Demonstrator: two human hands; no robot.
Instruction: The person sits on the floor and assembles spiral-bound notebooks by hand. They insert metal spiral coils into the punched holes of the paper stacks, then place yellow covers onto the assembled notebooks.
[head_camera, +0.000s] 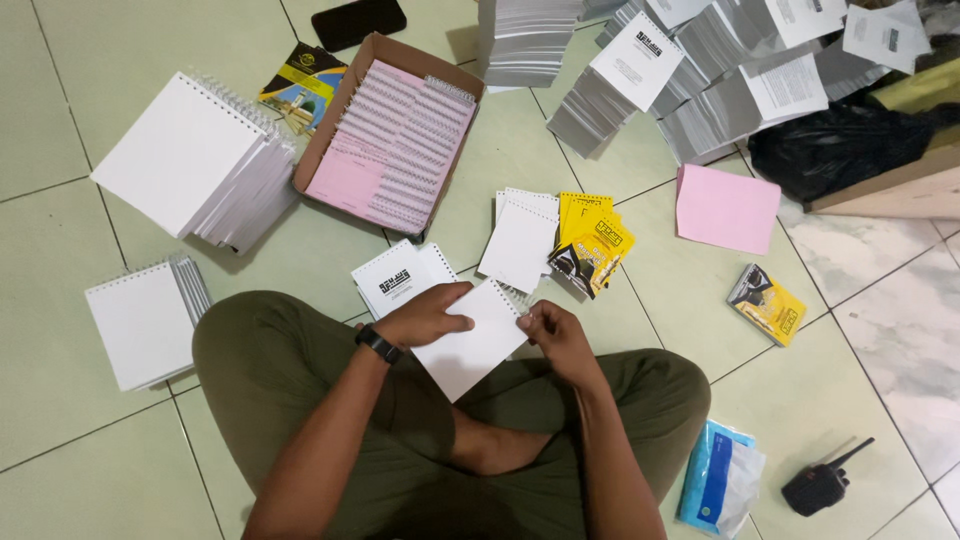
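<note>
Your left hand (425, 315) grips the white pad (470, 340) at its 10 o'clock edge. Right hand (555, 335) fingers pinch its 2 o'clock corner, probably on the spiral binding. Yellow covers (595, 245) lie on the floor at 1 o'clock.

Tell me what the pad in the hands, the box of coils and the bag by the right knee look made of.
Notepad: matte white paper, flat and unglossy, likely wire-bound.
Box: brown cardboard with raw folded flaps.
Bag: thin plastic film, apparently; it looks translucent, crinkled and shiny.
</note>
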